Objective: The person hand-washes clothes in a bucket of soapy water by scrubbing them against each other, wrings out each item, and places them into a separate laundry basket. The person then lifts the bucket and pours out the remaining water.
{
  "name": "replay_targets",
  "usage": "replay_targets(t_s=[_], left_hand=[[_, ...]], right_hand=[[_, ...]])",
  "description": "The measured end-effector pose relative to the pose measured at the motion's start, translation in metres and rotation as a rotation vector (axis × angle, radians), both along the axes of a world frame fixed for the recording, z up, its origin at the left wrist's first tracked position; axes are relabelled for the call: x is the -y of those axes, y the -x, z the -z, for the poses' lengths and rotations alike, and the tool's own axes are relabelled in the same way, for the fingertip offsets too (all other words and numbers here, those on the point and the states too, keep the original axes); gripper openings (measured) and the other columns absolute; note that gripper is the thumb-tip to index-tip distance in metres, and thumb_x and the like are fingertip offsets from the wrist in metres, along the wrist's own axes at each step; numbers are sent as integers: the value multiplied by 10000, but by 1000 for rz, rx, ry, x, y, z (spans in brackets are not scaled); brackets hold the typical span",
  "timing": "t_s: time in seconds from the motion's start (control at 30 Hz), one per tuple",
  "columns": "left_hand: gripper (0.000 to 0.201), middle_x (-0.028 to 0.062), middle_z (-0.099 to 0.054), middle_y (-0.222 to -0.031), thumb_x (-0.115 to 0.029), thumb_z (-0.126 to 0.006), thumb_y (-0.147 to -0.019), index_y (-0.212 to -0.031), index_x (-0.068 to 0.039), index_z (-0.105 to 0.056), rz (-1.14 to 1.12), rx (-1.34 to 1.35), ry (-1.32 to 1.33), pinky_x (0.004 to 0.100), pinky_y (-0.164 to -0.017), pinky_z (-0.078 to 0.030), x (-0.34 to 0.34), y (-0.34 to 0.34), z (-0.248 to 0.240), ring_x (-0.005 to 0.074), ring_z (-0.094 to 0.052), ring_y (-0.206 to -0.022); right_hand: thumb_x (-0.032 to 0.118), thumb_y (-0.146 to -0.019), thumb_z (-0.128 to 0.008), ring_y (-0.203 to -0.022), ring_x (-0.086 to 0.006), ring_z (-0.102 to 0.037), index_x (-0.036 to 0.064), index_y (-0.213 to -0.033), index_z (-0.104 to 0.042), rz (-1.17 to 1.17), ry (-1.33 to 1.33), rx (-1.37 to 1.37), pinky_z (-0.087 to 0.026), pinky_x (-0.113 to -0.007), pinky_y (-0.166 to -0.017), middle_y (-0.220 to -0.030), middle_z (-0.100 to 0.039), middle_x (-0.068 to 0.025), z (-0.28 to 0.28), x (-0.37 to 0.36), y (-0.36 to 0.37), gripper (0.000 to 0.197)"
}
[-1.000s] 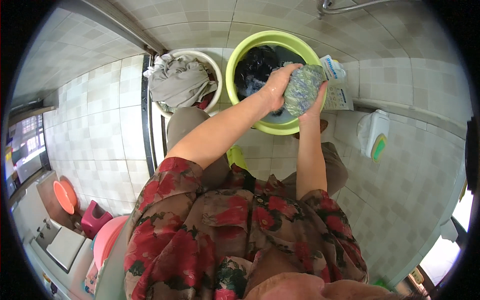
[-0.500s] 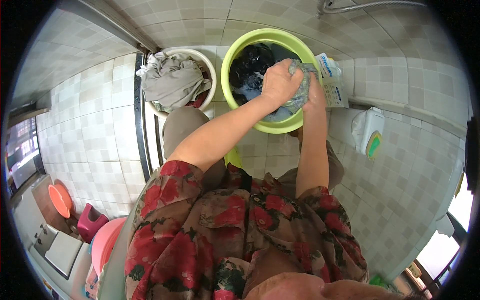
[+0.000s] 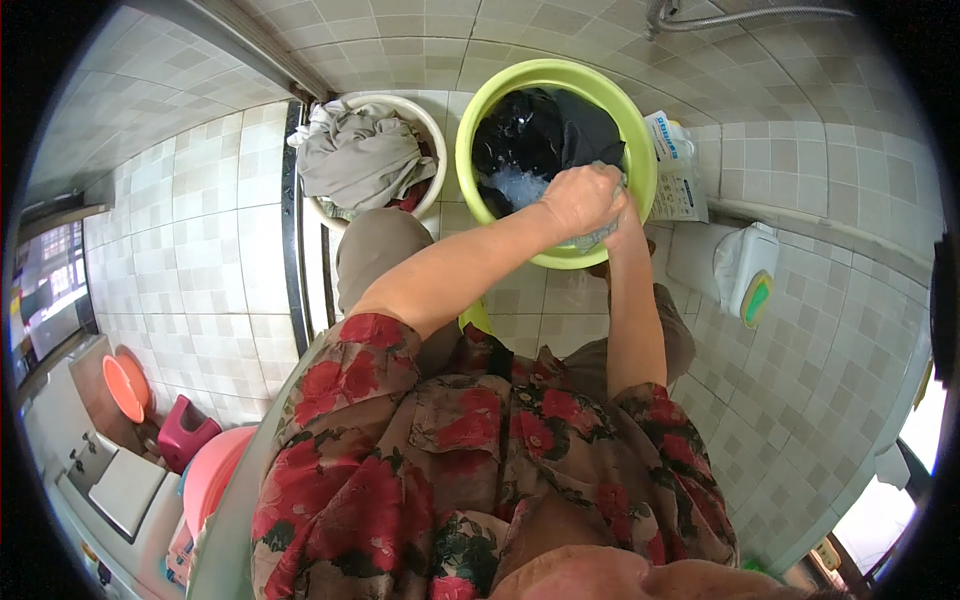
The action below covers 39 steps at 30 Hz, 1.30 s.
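Note:
A yellow-green basin (image 3: 466, 150) holds dark clothes (image 3: 585, 130) in cloudy, sudsy water. Over its near right rim, my left hand (image 3: 583, 200) is closed around a bunched grey-green cloth (image 3: 597, 237). My right hand (image 3: 628, 222) grips the same cloth from the right, pressed close against the left hand. Both hands hide most of the cloth; a fold shows below them and a small bit above.
A white basin (image 3: 437, 190) heaped with grey and dark red clothes (image 3: 365, 160) stands to the left. Right of the green basin lies a white packet (image 3: 680, 195). A white container (image 3: 750, 262) with a green-and-yellow sponge (image 3: 758, 298) is further right.
The cloth was spread wider between my hands and is now bunched tightly. Both hands have come down toward the basin's near rim. More of the dark clothes shows. The view has shifted slightly.

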State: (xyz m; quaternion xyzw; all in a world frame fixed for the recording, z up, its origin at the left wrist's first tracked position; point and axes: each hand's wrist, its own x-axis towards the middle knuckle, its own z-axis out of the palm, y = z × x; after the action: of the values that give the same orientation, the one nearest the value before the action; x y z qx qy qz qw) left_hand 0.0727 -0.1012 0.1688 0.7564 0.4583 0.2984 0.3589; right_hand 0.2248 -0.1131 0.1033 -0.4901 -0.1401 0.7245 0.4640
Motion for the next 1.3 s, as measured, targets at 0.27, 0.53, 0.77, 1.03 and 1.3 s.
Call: replay_targets(t_s=[0.27, 0.53, 0.77, 1.03, 1.3], left_hand=[[312, 250, -626, -885, -277, -513, -883, -888, 27, -584, -184, 206, 10, 472, -768, -490, -23, 15, 7, 422, -601, -880], [581, 340, -589, -1055, -398, -525, -870, -1123, 123, -568, -672, 436, 179, 429, -949, -424, -88, 105, -12, 444, -558, -1069], [582, 306, -618, -1003, -480, -530, -848, -1084, 49, -596, -743, 193, -105, 439, -875, -452, -92, 229, -46, 423, -584, -1008], [730, 259, -315, -1432, -496, -618, -819, -1421, -185, -351, -316, -593, 287, 489, -1048, -334, -11, 319, 135, 418, -359, -1295], [709, 241, -295, -1456, -360, -661, -789, -1416, -211, -367, -308, -687, 311, 452, -1059, -341, 3, 318, 144, 431, -368, -1286]], right_hand=[[308, -954, -495, -998, -216, -583, 24, -1189, -544, 186, -161, 429, -465, -335, -878, -1115, -596, -83, -43, -7, -10, 371], [366, -917, -557, -939, -249, -590, -38, -1109, -591, -106, -588, 1210, -430, -358, -871, -1010, -645, -151, -157, -18, 83, 449], [326, -901, -619, -906, -157, -602, -31, -1275, -454, -420, -570, 706, -512, -277, -695, -1102, -597, -140, -156, -37, 159, 542], [298, -863, -626, -838, -224, -645, 35, -1303, -478, -615, -507, 930, -496, -336, -793, -1194, -582, -199, -95, -10, 122, 534], [301, -867, -612, -973, -291, -630, 48, -1204, -574, -584, -327, 1087, -483, -359, -854, -1146, -620, -170, -32, 16, 23, 423]])
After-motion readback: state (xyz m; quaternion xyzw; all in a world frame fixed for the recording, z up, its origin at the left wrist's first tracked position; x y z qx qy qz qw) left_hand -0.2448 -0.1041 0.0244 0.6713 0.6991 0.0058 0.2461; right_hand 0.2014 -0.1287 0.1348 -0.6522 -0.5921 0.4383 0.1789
